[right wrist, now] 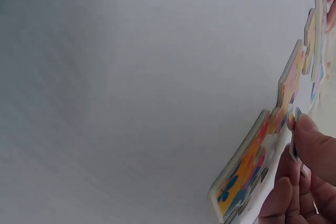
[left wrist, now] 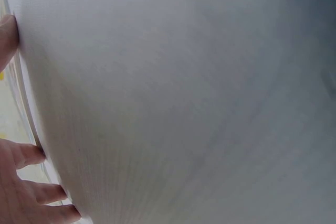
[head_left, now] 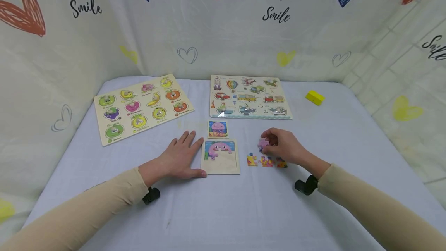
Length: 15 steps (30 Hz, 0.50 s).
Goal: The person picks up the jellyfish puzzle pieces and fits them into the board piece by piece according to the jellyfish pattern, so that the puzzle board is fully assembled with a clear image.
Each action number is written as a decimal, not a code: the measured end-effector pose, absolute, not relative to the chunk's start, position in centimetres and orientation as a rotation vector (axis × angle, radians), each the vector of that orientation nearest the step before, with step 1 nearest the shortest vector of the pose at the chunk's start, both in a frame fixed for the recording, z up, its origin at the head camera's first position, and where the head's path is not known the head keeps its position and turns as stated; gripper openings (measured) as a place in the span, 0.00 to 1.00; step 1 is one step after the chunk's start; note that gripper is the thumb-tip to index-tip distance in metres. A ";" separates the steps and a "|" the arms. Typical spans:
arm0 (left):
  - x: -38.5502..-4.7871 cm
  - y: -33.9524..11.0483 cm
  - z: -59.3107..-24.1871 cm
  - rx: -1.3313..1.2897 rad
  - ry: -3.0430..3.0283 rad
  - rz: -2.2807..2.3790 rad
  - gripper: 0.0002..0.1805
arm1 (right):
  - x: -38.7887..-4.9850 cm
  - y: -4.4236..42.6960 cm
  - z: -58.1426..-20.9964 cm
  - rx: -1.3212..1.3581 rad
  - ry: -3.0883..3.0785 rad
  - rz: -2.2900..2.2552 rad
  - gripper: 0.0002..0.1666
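A small wooden jigsaw tray (head_left: 223, 166) lies in the middle of the table, its upper part filled with pieces of a pink sea creature, its lower part bare wood. My left hand (head_left: 179, 159) rests spread on the cloth, thumb and a fingertip at the tray's left edge. My right hand (head_left: 287, 146), to the tray's right, pinches a pink jigsaw piece (head_left: 263, 143) between thumb and fingers. Just below it lie a yellow piece (head_left: 251, 160), a pink-and-yellow piece (head_left: 266, 162) and an orange piece (head_left: 281, 163), the last partly covered by the hand.
A small picture card (head_left: 218, 129) sits directly above the tray. Farther back lie a fruit puzzle board (head_left: 139, 107) on the left and a vehicle puzzle board (head_left: 251, 97) in the centre. A yellow block (head_left: 315, 97) stands at the back right.
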<state>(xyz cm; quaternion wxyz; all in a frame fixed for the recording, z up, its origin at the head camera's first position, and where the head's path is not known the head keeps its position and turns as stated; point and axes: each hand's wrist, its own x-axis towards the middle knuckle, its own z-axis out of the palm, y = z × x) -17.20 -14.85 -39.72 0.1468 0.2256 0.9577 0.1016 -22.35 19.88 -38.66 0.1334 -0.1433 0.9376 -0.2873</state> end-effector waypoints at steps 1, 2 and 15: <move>-17.2 -14.8 -39.7 0.649 2.757 0.292 0.59 | -22.4 19.9 -38.6 -0.415 2.721 -0.841 0.22; -17.2 -14.8 -39.7 0.649 2.757 0.293 0.59 | -22.4 19.8 -38.6 -0.413 2.720 -0.852 0.20; -17.3 -14.8 -39.8 0.651 2.751 0.295 0.59 | -23.4 17.1 -37.8 -0.255 2.563 -1.074 0.16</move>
